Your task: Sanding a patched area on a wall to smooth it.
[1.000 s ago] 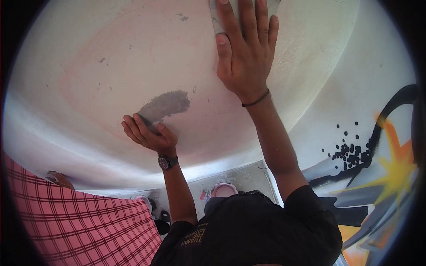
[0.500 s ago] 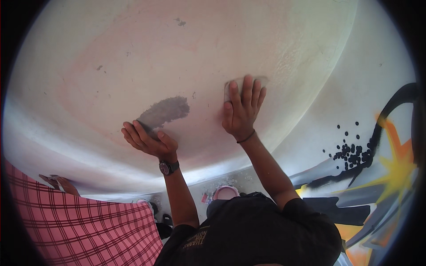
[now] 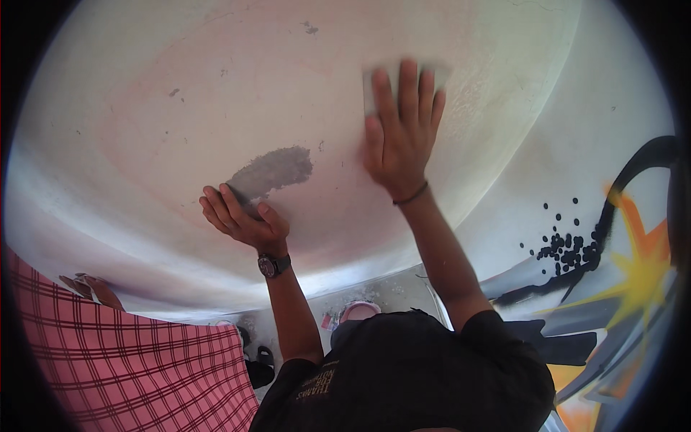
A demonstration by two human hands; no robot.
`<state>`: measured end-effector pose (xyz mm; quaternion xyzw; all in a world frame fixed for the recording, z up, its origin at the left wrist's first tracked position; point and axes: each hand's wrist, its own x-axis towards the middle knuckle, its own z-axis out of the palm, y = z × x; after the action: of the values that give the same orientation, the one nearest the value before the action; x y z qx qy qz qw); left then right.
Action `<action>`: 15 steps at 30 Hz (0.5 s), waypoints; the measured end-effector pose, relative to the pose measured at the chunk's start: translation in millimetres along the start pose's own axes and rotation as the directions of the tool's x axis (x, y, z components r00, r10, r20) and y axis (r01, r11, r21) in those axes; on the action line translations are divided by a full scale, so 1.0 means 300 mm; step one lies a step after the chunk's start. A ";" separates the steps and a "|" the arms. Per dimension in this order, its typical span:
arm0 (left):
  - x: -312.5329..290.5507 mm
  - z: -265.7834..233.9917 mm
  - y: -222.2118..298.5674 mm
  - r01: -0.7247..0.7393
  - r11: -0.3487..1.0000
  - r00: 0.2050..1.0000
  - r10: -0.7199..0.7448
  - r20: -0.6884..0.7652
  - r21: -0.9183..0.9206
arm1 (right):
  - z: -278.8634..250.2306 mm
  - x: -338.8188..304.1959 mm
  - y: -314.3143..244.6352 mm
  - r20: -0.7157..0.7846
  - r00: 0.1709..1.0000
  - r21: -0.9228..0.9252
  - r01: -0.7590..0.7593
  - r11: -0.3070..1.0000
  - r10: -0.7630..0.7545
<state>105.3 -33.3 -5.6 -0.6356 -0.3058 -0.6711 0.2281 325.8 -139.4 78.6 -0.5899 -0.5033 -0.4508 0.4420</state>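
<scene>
You seem at the rubbing step, your flat right hand over a pale sheet right of the wall's gray patch (left hand, fingers straight, leans at its lower end); press evenly next.

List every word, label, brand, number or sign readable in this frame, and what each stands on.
Black T-shirt: small yellowish lettering on the chest, wording not copied here.
Wristwatch: any dial markings are too small to read.
Graffiti mural at right: painted shapes, no readable words.
Pale curved wall: patches and stains, no lettering visible.
</scene>
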 end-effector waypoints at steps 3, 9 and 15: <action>-0.002 0.000 0.000 -0.003 1.000 1.000 0.003 -0.003 -0.004 | 0.046 -0.314 0.014 0.072 0.996 0.030 -0.049 0.998 0.047; -0.002 -0.009 0.009 0.006 1.000 1.000 -0.006 0.010 -0.014 | 0.088 -0.484 0.049 0.037 0.998 0.009 -0.047 0.999 0.046; -0.011 -0.009 -0.003 0.002 1.000 1.000 -0.002 0.010 -0.017 | -0.009 0.064 0.003 -0.024 1.000 -0.004 -0.001 1.000 0.001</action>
<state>102.9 -34.9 -9.0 -0.6405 -0.3020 -0.6708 0.2205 328.1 -138.4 97.9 -0.5857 -0.4967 -0.4587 0.4470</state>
